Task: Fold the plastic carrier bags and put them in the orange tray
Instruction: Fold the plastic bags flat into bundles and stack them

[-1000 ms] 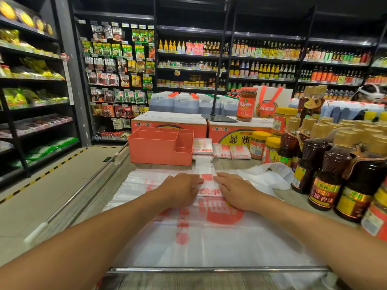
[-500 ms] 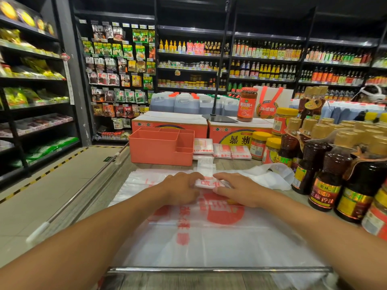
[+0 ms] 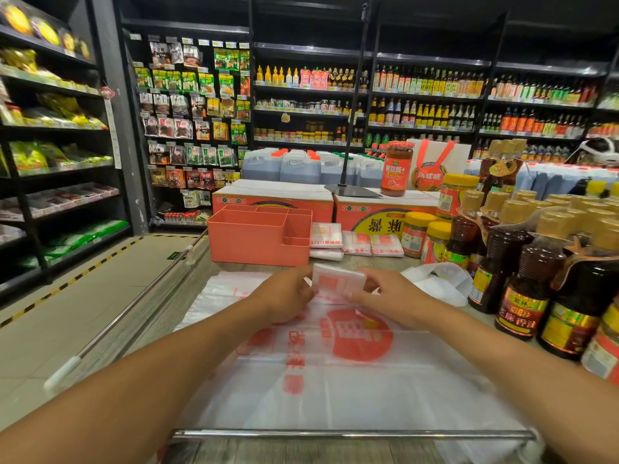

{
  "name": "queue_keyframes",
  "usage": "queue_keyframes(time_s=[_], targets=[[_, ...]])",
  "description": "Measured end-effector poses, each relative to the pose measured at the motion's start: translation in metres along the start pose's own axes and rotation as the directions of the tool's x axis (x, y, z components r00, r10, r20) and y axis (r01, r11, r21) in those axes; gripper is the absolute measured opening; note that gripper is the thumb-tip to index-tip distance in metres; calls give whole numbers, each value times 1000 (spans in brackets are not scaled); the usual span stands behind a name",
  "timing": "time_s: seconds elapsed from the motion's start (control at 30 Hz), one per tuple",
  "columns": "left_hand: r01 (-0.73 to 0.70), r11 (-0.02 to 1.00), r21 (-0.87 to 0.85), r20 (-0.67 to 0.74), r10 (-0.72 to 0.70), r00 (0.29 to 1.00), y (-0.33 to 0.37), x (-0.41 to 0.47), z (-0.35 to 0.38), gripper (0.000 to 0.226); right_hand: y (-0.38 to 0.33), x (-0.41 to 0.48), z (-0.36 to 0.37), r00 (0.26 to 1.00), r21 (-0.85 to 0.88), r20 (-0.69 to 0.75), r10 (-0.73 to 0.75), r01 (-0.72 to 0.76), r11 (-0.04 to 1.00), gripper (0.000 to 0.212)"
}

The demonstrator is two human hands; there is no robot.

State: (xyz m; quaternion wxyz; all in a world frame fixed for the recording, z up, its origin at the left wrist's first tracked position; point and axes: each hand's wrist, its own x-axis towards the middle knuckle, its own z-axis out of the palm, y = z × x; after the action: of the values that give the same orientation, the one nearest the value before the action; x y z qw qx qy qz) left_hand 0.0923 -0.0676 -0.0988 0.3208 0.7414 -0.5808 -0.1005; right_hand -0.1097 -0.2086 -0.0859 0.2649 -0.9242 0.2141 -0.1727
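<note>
- Both your forearms reach forward over the counter and meet in the middle, palms down.
- Your left hand (image 3: pixel 284 296) has its fingers curled onto the left edge of a small folded bag (image 3: pixel 336 281); your right hand (image 3: pixel 392 298) pinches its right edge. The bag is held between the two hands, its far edge tilted up.
- Under your hands and arms lie the flat bags (image 3: pixel 335 380), white with red print, spread from the near rail (image 3: pixel 351 433) towards the far side.
- The tray (image 3: pixel 258 241) stands just beyond your left hand, far and slightly left of the folded bag, not touching it. What lies inside it you cannot tell from here.
- More folded packs (image 3: pixel 355 242) lie right of the tray, against the boxes (image 3: pixel 274 200).
- A loose bag (image 3: pixel 438 279) sits crumpled just right of your right hand.
- Bottles (image 3: pixel 522 279) and jars (image 3: pixel 415 236) crowd the right side, near your right forearm.
- Nothing stands between the folded bag and the tray.
</note>
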Motion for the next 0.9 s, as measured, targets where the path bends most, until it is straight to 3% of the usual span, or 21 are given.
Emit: queue_keyframes(time_s=[0.07, 0.3, 0.43, 0.57, 0.67, 0.73, 0.83, 0.9], targets=[[11, 1000, -10, 3, -11, 1000, 1, 1, 0, 19, 0, 0, 1, 1000, 5, 4, -9, 9, 1000, 24], [126, 988, -89, 32, -124, 992, 6, 0, -1, 28, 2, 6, 11, 995, 191, 13, 95, -96, 977, 34], [116, 993, 26, -10, -116, 993, 4, 3, 1, 31, -2, 7, 16, 992, 198, -35, 125, -116, 973, 27], [103, 982, 160, -35, -98, 995, 1, 1, 3, 42, 3, 12, 22, 983, -49, -134, 125, -133, 990, 11], [75, 970, 231, -89, -56, 994, -1, -1, 6, 59, 6, 10, 24, 973, -112, -175, 152, -173, 979, 54], [18, 946, 324, -86, 11, 996, -1, 0, 10, 56, 4, 10, 23, 977, -198, -194, 87, -126, 972, 60], [-68, 908, 413, -4, 77, 997, 3, -2, 13, 43, 0, 10, 25, 989, -408, -111, -94, 41, 912, 44], [-94, 895, 435, 81, 65, 995, 6, -4, 15, 46, -2, 9, 27, 996, -459, -2, -94, 83, 884, 43]])
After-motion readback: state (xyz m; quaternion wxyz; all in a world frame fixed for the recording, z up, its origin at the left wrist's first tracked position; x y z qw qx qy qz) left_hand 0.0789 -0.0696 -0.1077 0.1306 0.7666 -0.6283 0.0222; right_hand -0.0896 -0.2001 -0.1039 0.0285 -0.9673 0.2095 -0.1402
